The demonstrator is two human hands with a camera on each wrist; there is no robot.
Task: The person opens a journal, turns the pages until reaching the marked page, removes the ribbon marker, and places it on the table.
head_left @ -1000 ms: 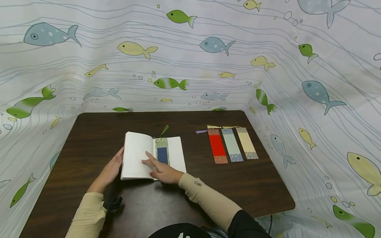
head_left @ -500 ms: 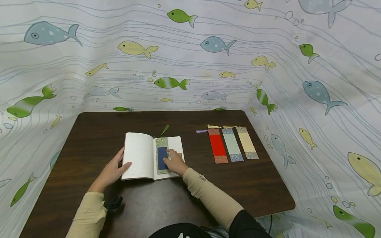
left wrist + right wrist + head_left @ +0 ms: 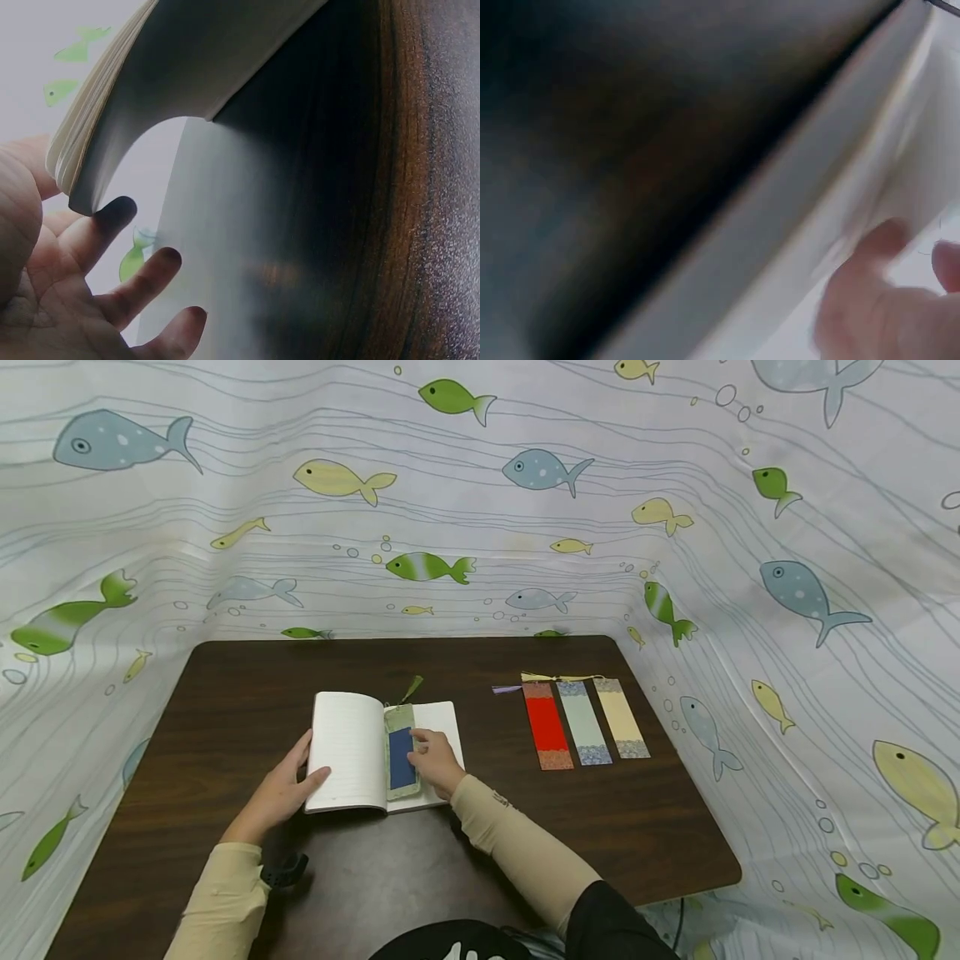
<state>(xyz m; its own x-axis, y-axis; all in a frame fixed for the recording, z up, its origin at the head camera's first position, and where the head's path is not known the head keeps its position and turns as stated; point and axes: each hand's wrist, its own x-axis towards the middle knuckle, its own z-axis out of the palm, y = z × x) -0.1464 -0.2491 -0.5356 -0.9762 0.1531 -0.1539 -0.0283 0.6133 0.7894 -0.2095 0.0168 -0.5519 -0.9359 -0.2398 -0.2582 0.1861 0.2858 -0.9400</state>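
An open notebook [image 3: 348, 752] with lined pages lies on the dark wooden table. My left hand [image 3: 277, 797] holds its left half, thumb over the page edge and fingers under the cover; in the left wrist view, the index finger is beneath the cover [image 3: 150, 97] while the other fingers spread apart. A green bookmark [image 3: 402, 716] with a blue panel and green tassel lies on the right page by the fold, slightly tilted. My right hand [image 3: 438, 764] touches its right edge with thumb and index fingertips, set apart. In the right wrist view these fingers [image 3: 870, 262] are blurred.
To the right lie a red bookmark [image 3: 547, 727], a pale green bookmark [image 3: 583, 724] and a cream bookmark [image 3: 621, 718] side by side, tassels at their upper ends. The table [image 3: 480, 664] has rounded corners and backs onto a fish-patterned curtain [image 3: 480, 510].
My right hand has left the left page and come to the bookmark. The bookmark has shifted left toward the fold and tilted. My left thumb has come over the left page's edge.
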